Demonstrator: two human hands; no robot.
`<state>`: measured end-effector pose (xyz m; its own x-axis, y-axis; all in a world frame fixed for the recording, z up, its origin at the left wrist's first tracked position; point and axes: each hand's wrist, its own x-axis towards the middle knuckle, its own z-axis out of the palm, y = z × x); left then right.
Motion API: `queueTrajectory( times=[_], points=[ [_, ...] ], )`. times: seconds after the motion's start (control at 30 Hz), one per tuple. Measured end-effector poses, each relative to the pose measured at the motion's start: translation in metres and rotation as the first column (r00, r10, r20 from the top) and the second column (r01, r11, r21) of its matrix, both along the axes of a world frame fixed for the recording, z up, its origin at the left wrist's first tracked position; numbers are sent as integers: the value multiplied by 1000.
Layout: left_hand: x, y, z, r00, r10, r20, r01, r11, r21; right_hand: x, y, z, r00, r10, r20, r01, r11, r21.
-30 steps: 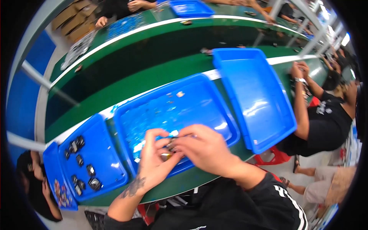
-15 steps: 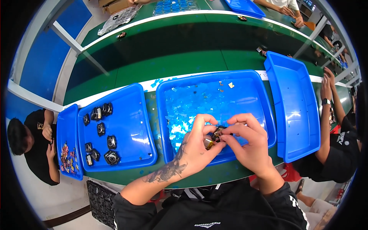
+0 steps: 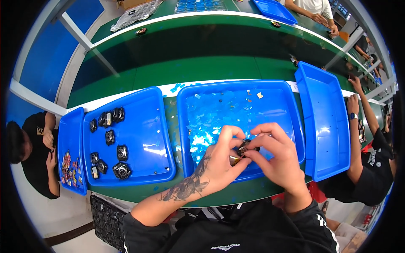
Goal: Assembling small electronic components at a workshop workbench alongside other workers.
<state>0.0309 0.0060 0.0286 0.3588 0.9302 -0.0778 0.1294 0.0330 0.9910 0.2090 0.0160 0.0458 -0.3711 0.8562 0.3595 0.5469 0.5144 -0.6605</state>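
Over the near edge of the middle blue tray (image 3: 182, 126), both hands meet around a small dark electronic module (image 3: 242, 148) with a gold-coloured part. My left hand (image 3: 223, 162) is closed around its lower left side. From the right, the thumb and fingertips of my right hand (image 3: 278, 160) pinch at the module's upper part. My fingers cover much of it, so its exact kind cannot be made out. Below the hands, the tray holds many scraps of thin blue film (image 3: 206, 118) and a few tiny loose pieces.
A blue tray (image 3: 143, 143) on the left holds several black watch-like modules (image 3: 122, 170). Beyond it, a narrower tray (image 3: 69, 120) contains small colourful pieces (image 3: 71, 168). Another blue tray (image 3: 325, 122) stands at the right. Co-workers sit at both sides and across the green bench (image 3: 194, 67).
My view has shifted slightly. Both hands stay on the module, with the right fingertips a little differently placed. The arms of the co-worker on the right have moved.
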Motion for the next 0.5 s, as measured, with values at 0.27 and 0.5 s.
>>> queueTrajectory(
  times=[0.27, 0.5],
  points=[
    [-4, 4, -2, 997, -36, 71, 43, 995, -90, 4, 2, 1, 993, 92, -69, -100, 988, -116],
    [-2, 3, 0, 998, -14, 62, 19, 997, -77, -1, -1, 6, 997, 12, -76, -19, 995, -100]
  ],
)
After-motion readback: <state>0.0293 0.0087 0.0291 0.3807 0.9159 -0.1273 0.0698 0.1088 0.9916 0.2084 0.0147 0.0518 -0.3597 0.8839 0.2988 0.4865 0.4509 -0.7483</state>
